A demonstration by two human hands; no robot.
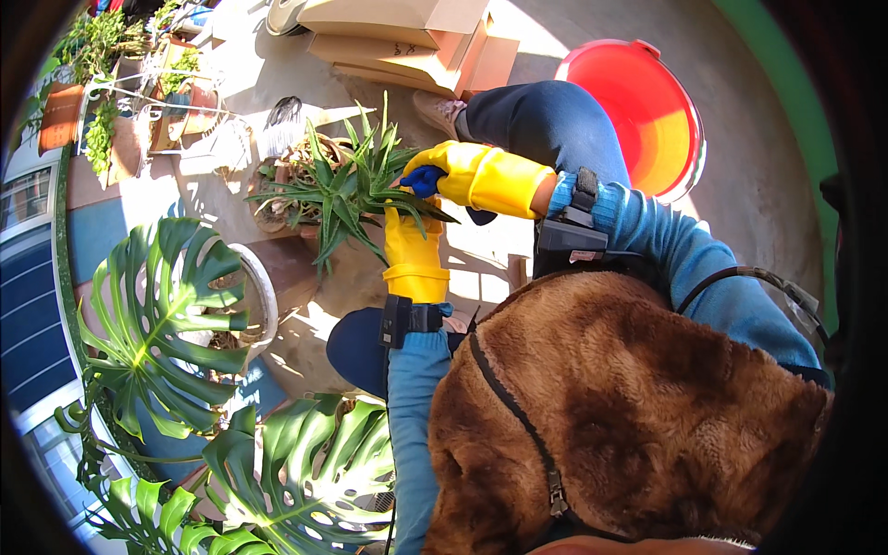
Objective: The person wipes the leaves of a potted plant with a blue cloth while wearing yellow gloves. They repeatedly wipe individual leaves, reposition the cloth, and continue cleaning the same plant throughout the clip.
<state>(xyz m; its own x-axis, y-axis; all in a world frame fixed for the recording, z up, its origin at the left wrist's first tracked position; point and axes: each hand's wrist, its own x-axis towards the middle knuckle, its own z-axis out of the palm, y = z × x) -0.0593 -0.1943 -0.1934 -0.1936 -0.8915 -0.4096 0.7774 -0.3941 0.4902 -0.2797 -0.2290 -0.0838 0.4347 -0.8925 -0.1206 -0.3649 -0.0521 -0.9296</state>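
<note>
My right hand (470, 176), in a yellow rubber glove, is closed on a small blue object (425, 180). The glove covers much of it, so its kind does not show. My left hand (404, 231), gloved in yellow too, is right below, at the near side of a spiky green aloe plant (347, 180). Leaves lie over its fingers, and whether they grip a leaf cannot be made out. The aloe's long pointed leaves spread out around both gloves, low over the ground.
A red bucket (638, 102) stands at the far right beside my knee. Cardboard boxes (398, 46) sit at the back. Large split-leaf monstera leaves (157, 324) spread at the left, near a round white pot (262, 291). Potted plants fill a white rack (166, 102) at far left.
</note>
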